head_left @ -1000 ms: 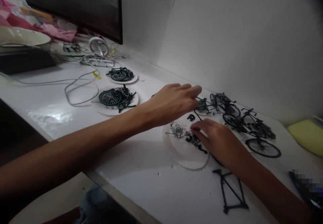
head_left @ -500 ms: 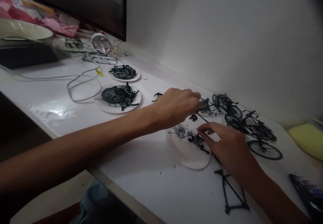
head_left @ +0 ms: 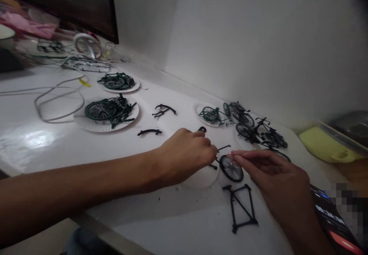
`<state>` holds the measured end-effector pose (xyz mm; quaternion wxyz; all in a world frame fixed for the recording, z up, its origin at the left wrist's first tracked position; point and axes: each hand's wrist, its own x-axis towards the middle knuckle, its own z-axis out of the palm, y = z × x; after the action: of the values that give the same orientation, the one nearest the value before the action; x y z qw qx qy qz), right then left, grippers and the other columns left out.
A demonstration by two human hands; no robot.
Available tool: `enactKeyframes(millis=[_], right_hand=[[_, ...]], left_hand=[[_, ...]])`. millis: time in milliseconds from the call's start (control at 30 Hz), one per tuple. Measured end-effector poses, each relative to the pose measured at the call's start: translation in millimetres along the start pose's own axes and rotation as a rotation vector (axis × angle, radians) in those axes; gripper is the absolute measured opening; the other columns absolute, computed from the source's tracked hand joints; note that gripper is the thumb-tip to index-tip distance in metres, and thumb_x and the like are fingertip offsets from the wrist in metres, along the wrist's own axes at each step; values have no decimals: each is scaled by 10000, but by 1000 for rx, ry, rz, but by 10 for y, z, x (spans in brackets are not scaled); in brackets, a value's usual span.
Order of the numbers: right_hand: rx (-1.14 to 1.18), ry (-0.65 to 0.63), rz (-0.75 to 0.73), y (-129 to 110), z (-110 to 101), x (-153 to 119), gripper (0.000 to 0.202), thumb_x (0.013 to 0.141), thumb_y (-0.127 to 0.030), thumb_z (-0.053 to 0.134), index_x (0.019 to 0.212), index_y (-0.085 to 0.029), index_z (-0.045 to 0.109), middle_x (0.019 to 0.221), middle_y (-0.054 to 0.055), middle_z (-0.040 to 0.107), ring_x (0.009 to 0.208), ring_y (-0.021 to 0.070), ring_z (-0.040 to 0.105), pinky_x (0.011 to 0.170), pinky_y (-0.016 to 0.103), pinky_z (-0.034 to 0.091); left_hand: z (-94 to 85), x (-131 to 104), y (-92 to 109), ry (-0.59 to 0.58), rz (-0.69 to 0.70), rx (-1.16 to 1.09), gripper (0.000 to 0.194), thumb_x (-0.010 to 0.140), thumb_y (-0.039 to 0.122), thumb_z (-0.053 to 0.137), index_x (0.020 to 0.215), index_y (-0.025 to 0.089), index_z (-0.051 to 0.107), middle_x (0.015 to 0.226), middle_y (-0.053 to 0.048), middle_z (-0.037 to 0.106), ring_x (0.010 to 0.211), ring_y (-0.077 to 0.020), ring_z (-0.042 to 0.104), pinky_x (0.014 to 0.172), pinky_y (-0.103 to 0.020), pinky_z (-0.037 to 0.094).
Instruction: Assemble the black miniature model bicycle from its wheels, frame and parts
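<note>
My left hand [head_left: 188, 155] is closed over a white paper plate [head_left: 202, 180], mostly covering it. Thin black rods of a model bicycle part [head_left: 224, 147] stick out past its fingers, which seem to grip it. Thumb and fingertips pressed together, my right hand [head_left: 276, 174] hovers by a small spoked wheel [head_left: 233, 171]; anything pinched there is too small to make out. Below the wheel lies a black bicycle frame [head_left: 244, 209]. A curved black mudguard [head_left: 150, 131] and another curved black piece with struts [head_left: 164, 109] rest left of my hands.
Two paper plates with green bicycle parts [head_left: 100, 110] stand at left. Model bicycles [head_left: 258, 130] are clustered by the wall. A cable [head_left: 57, 121], a tape roll [head_left: 87, 46] and a monitor [head_left: 80, 6] are farther left; a phone [head_left: 330, 213] lies at right.
My view has turned right. My left hand has come lower over the plate, hiding its small parts. My right hand has drawn away rightward, and the wheel beneath it now shows.
</note>
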<state>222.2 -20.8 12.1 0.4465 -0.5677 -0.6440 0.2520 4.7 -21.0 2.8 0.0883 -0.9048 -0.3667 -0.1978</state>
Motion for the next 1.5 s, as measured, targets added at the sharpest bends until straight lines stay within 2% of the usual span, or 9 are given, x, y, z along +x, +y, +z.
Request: enactKeyframes(millis=[67,200,367,533,667,833,1100,1300,1500], right_hand=[[119,37,57,5,12,5,210,654,-295,856,746,-218,683,845,41,790,808,229,761,803,323,631],[293,6,125,80,28,20,220,660,-278,859,752,-210,671,845,54,791,801,248,762,775,351,643],[273,-23,126,92,26,3,185,681,-248,845,742,-200,677,863,62,791,739,225,760,722,337,654],[305,-87,122,121,5,11,155,706,-230,827,777,-205,691,889,69,788,844,248,755,768,380,652],[243,-87,94,103,4,16,166,689,-227,833,781,-199,698,873,70,790,793,244,760,749,378,654],[74,-41,33,-22,8,-4,150,665,-196,838,714,-208,697,772,31,788,713,202,760,709,283,644],[-82,1,-95,-55,12,-53,90,732,-180,784,750,-224,707,822,13,788,793,206,760,762,293,638],[-89,-20,-132,-60,-4,-83,77,757,-177,761,777,-235,715,830,7,784,799,212,759,756,303,643],[-110,-45,-158,-50,-15,-118,50,785,-195,744,785,-234,713,851,3,783,807,200,754,752,282,630]], left_hand=[[0,-5,40,-18,11,12,166,878,96,602,737,159,544,710,-12,627,712,-192,585,475,-284,326],[-18,0,66,-70,71,28,141,859,59,606,764,155,565,747,-16,632,722,-194,580,477,-283,354],[-64,-9,96,-80,104,93,127,847,34,595,787,145,610,761,-33,640,733,-200,587,472,-279,357],[-89,-25,107,-30,118,126,129,814,33,636,761,147,607,728,-23,624,702,-193,580,451,-279,338],[-105,-18,108,0,123,160,150,814,21,625,735,144,593,705,-23,609,694,-195,578,448,-278,336],[-122,-18,120,3,130,187,166,831,17,598,729,147,577,704,-29,607,690,-190,569,459,-275,336],[-141,-31,130,21,133,223,183,781,-3,614,706,155,559,681,-22,595,670,-186,558,465,-275,349],[-137,-30,131,18,142,233,185,795,-13,593,718,154,573,694,-27,606,682,-185,566,487,-276,370],[-157,-34,157,48,144,241,200,788,1,602,675,160,560,665,-28,595,662,-189,560,462,-282,334]])
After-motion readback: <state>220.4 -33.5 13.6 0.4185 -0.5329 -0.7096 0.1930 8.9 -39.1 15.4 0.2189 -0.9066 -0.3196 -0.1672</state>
